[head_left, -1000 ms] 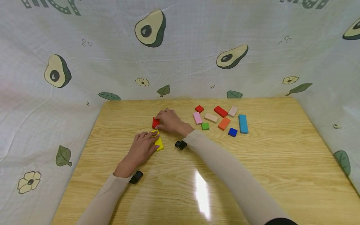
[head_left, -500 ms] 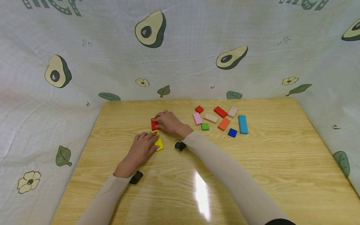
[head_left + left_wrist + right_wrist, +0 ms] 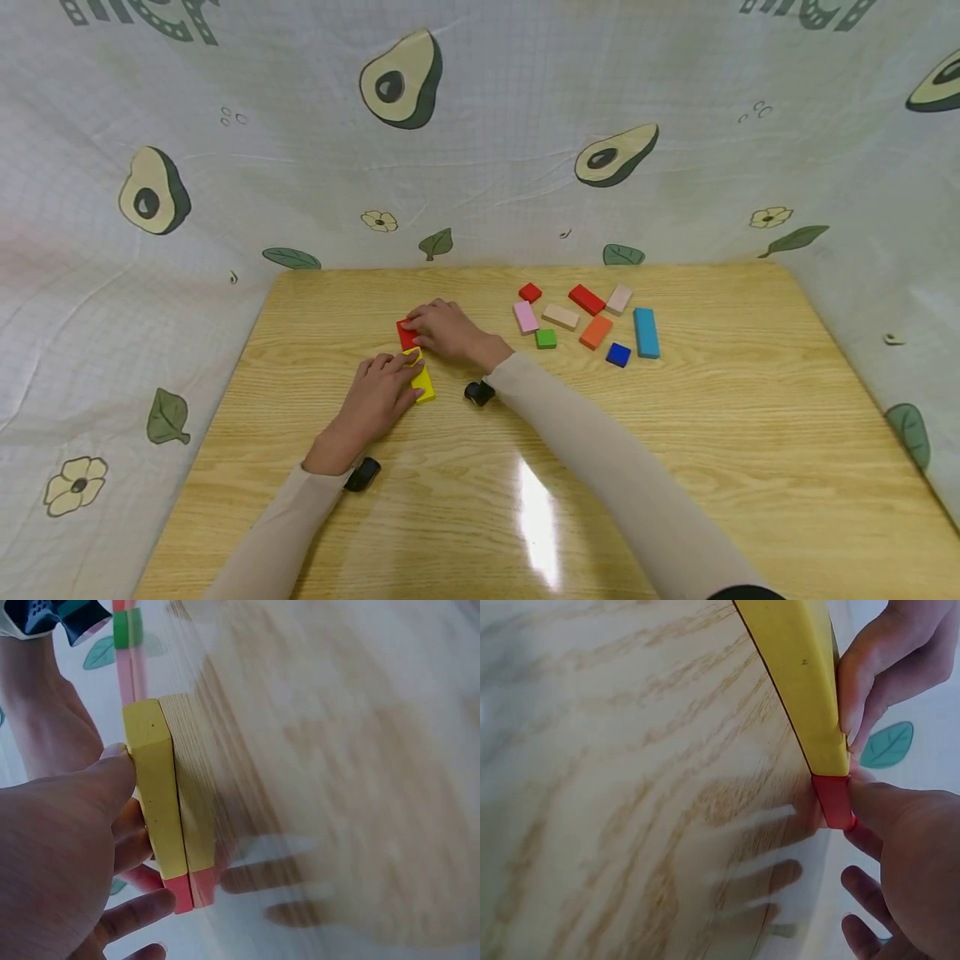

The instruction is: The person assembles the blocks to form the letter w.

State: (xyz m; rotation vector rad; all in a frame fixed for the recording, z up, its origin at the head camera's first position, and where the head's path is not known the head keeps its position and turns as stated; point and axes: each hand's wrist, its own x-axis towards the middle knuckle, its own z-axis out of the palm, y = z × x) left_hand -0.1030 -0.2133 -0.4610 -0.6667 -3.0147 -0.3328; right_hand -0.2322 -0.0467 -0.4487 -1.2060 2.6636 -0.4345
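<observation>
On the left part of the wooden table lies a long yellow block (image 3: 423, 383). My left hand (image 3: 375, 393) grips it, thumb on the near end and fingers over the far end. Just beyond, my right hand (image 3: 447, 332) pinches a red block (image 3: 406, 335) between thumb and fingers. In the right wrist view the red block (image 3: 832, 801) meets the end of the yellow block (image 3: 799, 682), the two nearly in line. The left wrist view also shows the red block (image 3: 178, 892) right at the end of the yellow block (image 3: 161, 802).
Right of my right hand, several loose blocks lie scattered, among them a pink block (image 3: 526, 317), a green block (image 3: 546, 339), an orange block (image 3: 596, 332), a dark blue block (image 3: 618, 355) and a long light blue block (image 3: 647, 333). A printed cloth (image 3: 495, 167) hangs behind the table.
My right hand has shifted slightly left and toward me with the red block, which has turned and come closer to the yellow block's far end. My left hand has stayed in place.
</observation>
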